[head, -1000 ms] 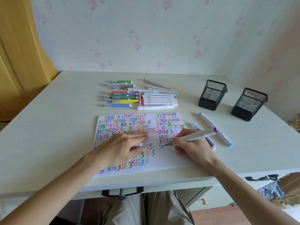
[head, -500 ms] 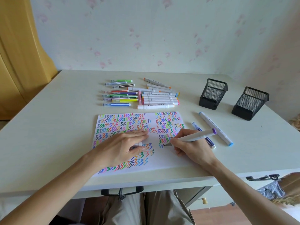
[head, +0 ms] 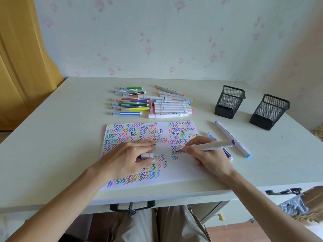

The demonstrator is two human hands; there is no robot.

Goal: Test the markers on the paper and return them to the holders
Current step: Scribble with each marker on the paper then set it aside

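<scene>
Mid-test still: right hand (head: 208, 155) gripping purple-ended marker (head: 212, 146), tip on paper (head: 183, 170); left hand (head: 130, 157) pressing sheet, pinching white cap (head: 147, 155); both holders (head: 229, 104) seemingly unfilled, most markers (head: 153, 103) lying on counter (head: 57, 140).

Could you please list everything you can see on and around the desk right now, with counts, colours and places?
Pale wooden desk: one, against the flowered wall.
White paper sheet: one, covered in coloured zigzags, desk front.
Thin striped felt pens: about nine, mixed colours, behind the paper, left.
Thick white markers: about nine, coloured ends, beside the pens.
Black mesh holders: two, far right; nothing shows above their rims.
Blue-ended white marker: one, right of the paper.
Purple thin pen: one, beside it, partly hidden.
Purple-ended white marker: one, tip on the paper.
White cap: one, at the left hand.
Left hand: holds the cap, resting on the paper.
Right hand: grips the purple-ended marker.
</scene>
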